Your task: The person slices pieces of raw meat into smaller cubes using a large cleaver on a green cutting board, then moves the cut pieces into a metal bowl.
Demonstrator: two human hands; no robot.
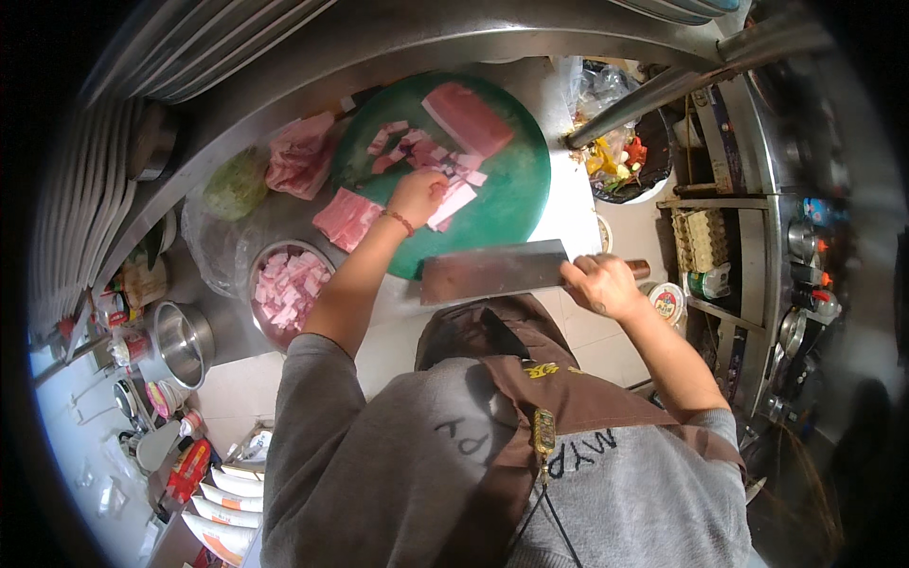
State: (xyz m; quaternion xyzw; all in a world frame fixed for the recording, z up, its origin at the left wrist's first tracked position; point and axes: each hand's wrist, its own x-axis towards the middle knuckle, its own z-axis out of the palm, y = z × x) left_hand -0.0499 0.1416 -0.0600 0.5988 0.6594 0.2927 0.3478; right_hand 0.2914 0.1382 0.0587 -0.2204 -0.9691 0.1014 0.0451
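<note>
My left hand (420,197) rests on cut pieces of raw meat (433,157) on a round green cutting board (508,202); its fingers are curled, and whether they grip a piece is hidden. Beside the fingers lies a pale strip of meat (452,206). My right hand (603,284) grips a broad-bladed cleaver (493,270), held flat near the board's front edge. A large slab of meat (467,119) lies at the back of the board, and a smaller block (346,219) at its left edge. Diced meat fills a metal bowl (290,287) left of my forearm.
Left of the board are another piece of meat (301,156) and a green round vegetable (236,184) by clear plastic. An empty steel bowl (183,344) stands further left. A metal shelf edge (398,53) spans overhead. A lined waste bin (639,167) and a slanting metal post (632,106) are at right.
</note>
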